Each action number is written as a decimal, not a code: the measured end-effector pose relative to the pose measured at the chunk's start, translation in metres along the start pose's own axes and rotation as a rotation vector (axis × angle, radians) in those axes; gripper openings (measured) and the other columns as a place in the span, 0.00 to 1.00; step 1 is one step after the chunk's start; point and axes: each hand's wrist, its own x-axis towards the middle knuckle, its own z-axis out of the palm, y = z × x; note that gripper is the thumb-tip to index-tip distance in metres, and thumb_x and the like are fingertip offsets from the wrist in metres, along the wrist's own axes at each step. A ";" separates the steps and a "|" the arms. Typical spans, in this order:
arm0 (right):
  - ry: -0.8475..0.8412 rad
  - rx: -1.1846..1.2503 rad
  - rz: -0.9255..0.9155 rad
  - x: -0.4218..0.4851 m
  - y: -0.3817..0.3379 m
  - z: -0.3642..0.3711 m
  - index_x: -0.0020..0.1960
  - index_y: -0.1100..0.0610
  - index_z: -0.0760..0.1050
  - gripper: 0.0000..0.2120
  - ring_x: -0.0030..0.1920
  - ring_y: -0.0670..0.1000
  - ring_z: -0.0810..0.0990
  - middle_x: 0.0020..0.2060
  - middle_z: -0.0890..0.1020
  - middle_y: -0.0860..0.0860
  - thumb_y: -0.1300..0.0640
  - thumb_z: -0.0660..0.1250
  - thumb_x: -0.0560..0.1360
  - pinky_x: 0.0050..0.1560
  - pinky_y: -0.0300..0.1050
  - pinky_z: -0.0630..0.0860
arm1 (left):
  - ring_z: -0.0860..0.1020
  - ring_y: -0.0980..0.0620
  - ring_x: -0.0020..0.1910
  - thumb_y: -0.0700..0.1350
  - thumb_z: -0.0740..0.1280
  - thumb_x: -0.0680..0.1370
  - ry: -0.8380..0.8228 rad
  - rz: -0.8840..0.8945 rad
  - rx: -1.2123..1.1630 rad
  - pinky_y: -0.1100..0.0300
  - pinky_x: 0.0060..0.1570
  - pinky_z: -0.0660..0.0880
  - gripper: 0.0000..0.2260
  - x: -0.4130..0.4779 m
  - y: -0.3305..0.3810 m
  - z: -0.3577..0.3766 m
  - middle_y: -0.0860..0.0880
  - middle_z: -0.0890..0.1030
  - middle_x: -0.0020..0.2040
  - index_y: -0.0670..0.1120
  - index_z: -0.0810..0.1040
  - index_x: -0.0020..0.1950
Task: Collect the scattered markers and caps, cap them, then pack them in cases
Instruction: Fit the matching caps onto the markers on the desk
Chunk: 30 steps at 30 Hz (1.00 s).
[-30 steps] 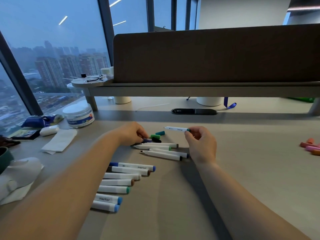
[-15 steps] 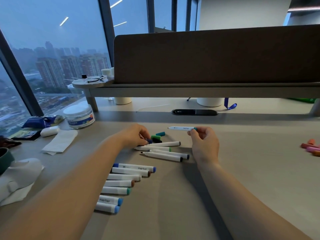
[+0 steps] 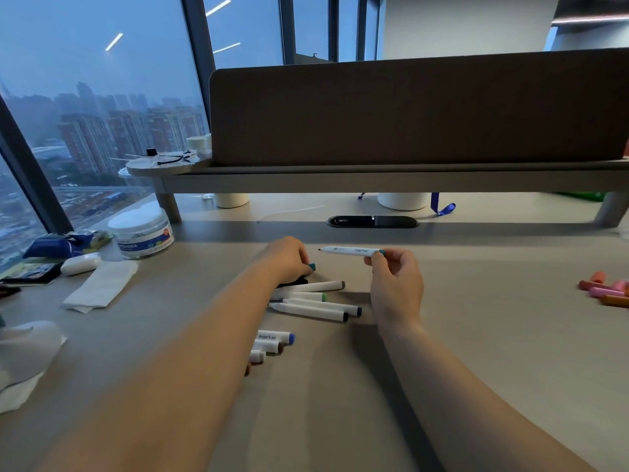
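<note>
Nearest you, both forearms run up the surface [image 3: 326,413]. Your left forearm lies across the capped markers [image 3: 274,339]; only a blue end, a brown end and a couple more poke out on its right side. Just past them, four loose markers [image 3: 316,303] lie flat in a rough fan between your wrists.

Left hand [image 3: 286,258] is down at the far edge of that fan. Its fingers are curled round a teal cap [image 3: 311,266], whose end peeks out past the fingertips. Something black [image 3: 294,282] sits under the hand, too hidden to name.

Right hand [image 3: 396,279] is up, thumb and forefinger pinching the marker [image 3: 349,251] by its teal tail, the other fingers loosely curled. The marker is held level above the surface, bare tip pointing left toward the cap, with a clear gap between them.

Well off to the right edge lies a bunch of pink markers [image 3: 604,291] with orange ones among them. Off to the left are a tissue [image 3: 102,287], a small white case [image 3: 81,264], a blue packet [image 3: 58,245] and a lidded tub [image 3: 143,233].

Further back a black slot [image 3: 372,221] is set into the surface. Beyond it stands a shelf [image 3: 374,180] on legs carrying a dark divider [image 3: 408,110], and the window [image 3: 102,80] on the left shows towers in haze.
</note>
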 end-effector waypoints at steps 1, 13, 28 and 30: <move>-0.003 -0.014 -0.012 0.000 0.000 0.000 0.55 0.55 0.73 0.06 0.42 0.43 0.75 0.45 0.79 0.49 0.57 0.63 0.79 0.36 0.31 0.68 | 0.77 0.49 0.47 0.48 0.70 0.75 0.028 0.011 -0.006 0.52 0.52 0.77 0.04 -0.001 0.000 -0.001 0.48 0.81 0.47 0.49 0.78 0.46; -0.217 0.293 0.084 -0.021 -0.014 0.004 0.53 0.56 0.76 0.06 0.45 0.47 0.78 0.45 0.81 0.51 0.62 0.62 0.79 0.50 0.39 0.73 | 0.77 0.62 0.45 0.44 0.67 0.77 0.381 0.102 -0.581 0.74 0.41 0.72 0.05 -0.133 -0.034 -0.036 0.56 0.80 0.45 0.52 0.76 0.50; -0.311 0.366 0.022 -0.037 -0.017 0.003 0.50 0.57 0.77 0.06 0.43 0.48 0.79 0.42 0.82 0.53 0.64 0.63 0.77 0.51 0.41 0.74 | 0.79 0.65 0.45 0.41 0.66 0.77 0.294 0.118 -0.813 0.74 0.43 0.75 0.08 -0.148 -0.052 -0.037 0.58 0.82 0.47 0.54 0.78 0.52; -0.330 0.340 0.009 -0.038 -0.016 0.004 0.50 0.56 0.78 0.07 0.44 0.49 0.79 0.43 0.82 0.53 0.64 0.63 0.77 0.52 0.42 0.74 | 0.80 0.63 0.46 0.41 0.66 0.77 0.292 0.118 -0.821 0.73 0.43 0.75 0.08 -0.147 -0.051 -0.036 0.56 0.82 0.47 0.53 0.78 0.51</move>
